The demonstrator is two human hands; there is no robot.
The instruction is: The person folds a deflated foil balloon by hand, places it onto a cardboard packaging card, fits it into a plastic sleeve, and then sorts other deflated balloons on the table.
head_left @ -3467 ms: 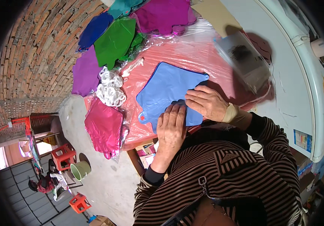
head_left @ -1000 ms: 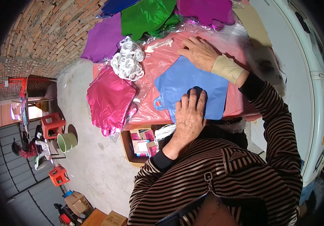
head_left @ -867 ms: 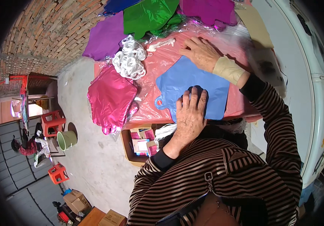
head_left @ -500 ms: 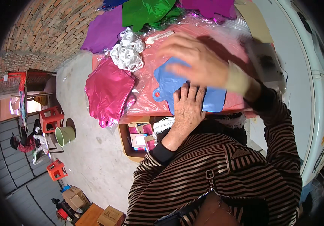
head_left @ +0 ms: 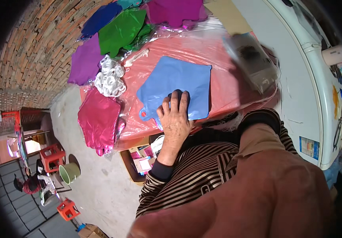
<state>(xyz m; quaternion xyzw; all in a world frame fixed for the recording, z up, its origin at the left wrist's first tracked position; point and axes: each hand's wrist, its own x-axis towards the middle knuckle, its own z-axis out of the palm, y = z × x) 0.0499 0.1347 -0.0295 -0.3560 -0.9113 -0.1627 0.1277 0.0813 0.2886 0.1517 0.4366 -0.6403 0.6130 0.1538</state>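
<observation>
- Head view, middle of the frame: the blue foil sheet [head_left: 171,79] lies on the counter [head_left: 222,91], its lower edge close to the counter's front edge.
- The left hand [head_left: 175,117] rests on the sheet's lower part, fingers slightly spread and pressing down, gripping nothing that shows.
- The sheet could slip or turn, I judge, since only one hand steadies it and the pink plastic cover [head_left: 139,126] under it looks slick and wrinkled.
- A backward drag of the left hand could crease the foil or pull its lower edge over the front.
- At left, the magenta foil pack [head_left: 99,119] seems to reach past the counter's edge; a knock from an arm might tip it off.
- Lower right: the right hand [head_left: 250,194] looms close to the lens, blurred and cut off by the dark rim; I cannot tell whether it is wide, narrow or holding something.
- It hides much of the striped jacket [head_left: 190,166].
- Also unclear: whether the blue foil is one layer or several, and what the carton [head_left: 133,166] below the counter contains.
</observation>
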